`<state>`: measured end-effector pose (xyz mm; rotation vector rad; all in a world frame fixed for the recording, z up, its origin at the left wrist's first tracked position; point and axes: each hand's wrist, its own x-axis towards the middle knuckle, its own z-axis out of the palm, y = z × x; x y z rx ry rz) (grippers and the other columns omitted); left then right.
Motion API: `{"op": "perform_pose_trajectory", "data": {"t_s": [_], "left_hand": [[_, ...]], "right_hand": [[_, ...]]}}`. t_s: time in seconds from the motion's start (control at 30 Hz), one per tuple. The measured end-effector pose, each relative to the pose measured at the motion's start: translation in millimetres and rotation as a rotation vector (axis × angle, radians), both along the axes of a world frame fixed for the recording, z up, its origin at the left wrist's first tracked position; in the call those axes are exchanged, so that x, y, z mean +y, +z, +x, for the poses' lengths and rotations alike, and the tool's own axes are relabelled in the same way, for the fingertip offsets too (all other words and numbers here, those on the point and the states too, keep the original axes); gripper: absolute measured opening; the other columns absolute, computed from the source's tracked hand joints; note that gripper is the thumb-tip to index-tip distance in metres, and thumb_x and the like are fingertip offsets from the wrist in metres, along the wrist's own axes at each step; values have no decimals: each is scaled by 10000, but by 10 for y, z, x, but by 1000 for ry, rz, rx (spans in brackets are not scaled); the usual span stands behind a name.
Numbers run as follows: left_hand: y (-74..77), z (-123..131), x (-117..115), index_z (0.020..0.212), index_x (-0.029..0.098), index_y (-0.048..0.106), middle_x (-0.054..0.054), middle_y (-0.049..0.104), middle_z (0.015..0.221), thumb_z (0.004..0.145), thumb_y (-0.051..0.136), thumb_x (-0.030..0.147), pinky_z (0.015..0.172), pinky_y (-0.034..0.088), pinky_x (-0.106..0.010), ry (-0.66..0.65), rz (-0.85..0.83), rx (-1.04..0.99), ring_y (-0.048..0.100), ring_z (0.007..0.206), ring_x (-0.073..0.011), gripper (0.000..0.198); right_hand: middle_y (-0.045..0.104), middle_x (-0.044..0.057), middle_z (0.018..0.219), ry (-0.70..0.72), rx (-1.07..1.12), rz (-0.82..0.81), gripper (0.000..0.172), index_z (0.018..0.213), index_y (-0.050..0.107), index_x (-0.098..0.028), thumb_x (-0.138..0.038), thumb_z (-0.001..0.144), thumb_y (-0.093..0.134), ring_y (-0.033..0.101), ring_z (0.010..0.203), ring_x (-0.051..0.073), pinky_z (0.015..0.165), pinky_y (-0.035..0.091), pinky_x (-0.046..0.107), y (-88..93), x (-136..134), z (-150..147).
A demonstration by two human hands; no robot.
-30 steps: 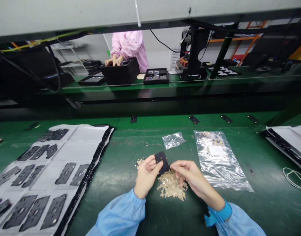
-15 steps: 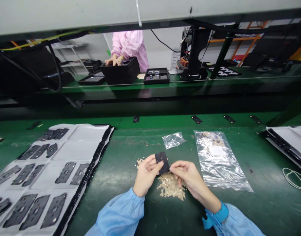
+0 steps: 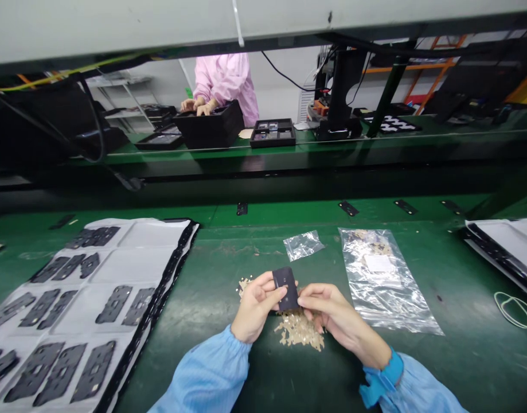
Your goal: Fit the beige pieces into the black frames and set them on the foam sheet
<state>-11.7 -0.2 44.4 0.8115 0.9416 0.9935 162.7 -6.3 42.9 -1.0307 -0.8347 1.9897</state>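
Note:
My left hand [image 3: 255, 303] grips a flat black plastic plate [image 3: 285, 288] by its left side, thumb on its face. At the plate's lower right edge is my right hand [image 3: 327, 310], thumb and forefinger pinched together; whatever sits between those fingertips is too small to make out. Beneath both hands lies a loose pile of small tan pieces [image 3: 301, 331], partly covered by the plate and fingers. A smaller scatter of similar bits [image 3: 243, 283] shows just beyond my left hand.
At left, a white compartment tray [image 3: 153, 252] holds several black plates [image 3: 93, 371]. A small clear bag [image 3: 303, 245] and a larger bag of tan pieces [image 3: 386, 287] lie beyond my hands. Several black plates [image 3: 348, 208] line the far strip. Across, a person in pink [image 3: 226, 83] reaches into a black box [image 3: 211, 129].
My left hand has turned the black plate slightly more upright. My right hand stays pinched at its edge, shifted a little. The person opposite has moved their hands slightly in the box.

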Motion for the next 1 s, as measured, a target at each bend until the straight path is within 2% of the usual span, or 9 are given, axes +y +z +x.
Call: {"op": "perform_pose_trajectory", "data": {"t_s": [0.1, 0.17, 0.3, 0.43, 0.7, 0.87, 1.0], "left_hand": [[22, 34, -28, 992, 152, 588, -103, 692, 945, 725, 712, 292, 613, 558, -261, -49, -31, -111, 678, 771, -197, 326], [32, 47, -36, 949, 156, 580, -75, 673, 899, 726, 713, 270, 608, 551, -244, -25, -23, -153, 664, 764, -176, 284], [27, 48, -21, 892, 160, 559, -19, 629, 821, 753, 687, 207, 650, 527, -220, 120, 8, -147, 633, 778, -140, 194], [17, 58, -15, 855, 151, 548, -15, 623, 810, 780, 657, 184, 696, 499, -222, 152, 42, -154, 610, 780, -124, 136], [24, 91, -51, 816, 153, 533, 9, 587, 769, 773, 666, 168, 697, 479, -218, 141, 49, -133, 569, 760, -106, 141], [11, 86, -41, 816, 145, 529, 3, 586, 779, 769, 671, 176, 709, 478, -230, 149, 49, -126, 564, 767, -108, 153], [-11, 80, -42, 828, 150, 520, 8, 575, 785, 779, 664, 179, 708, 470, -227, 139, 66, -103, 554, 773, -106, 155]], "right_hand": [[619, -4, 717, 121, 159, -110, 319, 951, 650, -167, -241, 663, 766, 545, 498, 73, 374, 438, 136, -12, -7, 1], [626, 9, 765, 142, 221, -130, 303, 970, 634, -174, -256, 698, 739, 583, 551, 92, 405, 468, 151, -8, -8, -14], [630, 26, 811, 13, 244, -57, 201, 907, 623, -169, -334, 796, 650, 645, 704, 138, 517, 518, 191, 49, -7, -47], [635, 27, 833, -64, 172, 50, 195, 873, 607, -163, -312, 777, 686, 663, 805, 181, 644, 552, 263, 79, -28, -83], [638, 11, 664, -188, 33, 111, 247, 732, 596, -141, -365, 774, 689, 676, 676, 154, 636, 550, 240, 23, -42, -156], [685, 31, 699, -183, 71, 98, 261, 796, 593, -143, -319, 702, 762, 680, 684, 152, 663, 547, 238, 11, -37, -152], [664, 18, 687, -195, 67, 128, 230, 773, 600, -136, -330, 749, 720, 680, 670, 149, 664, 554, 245, 13, -42, -153]]}}
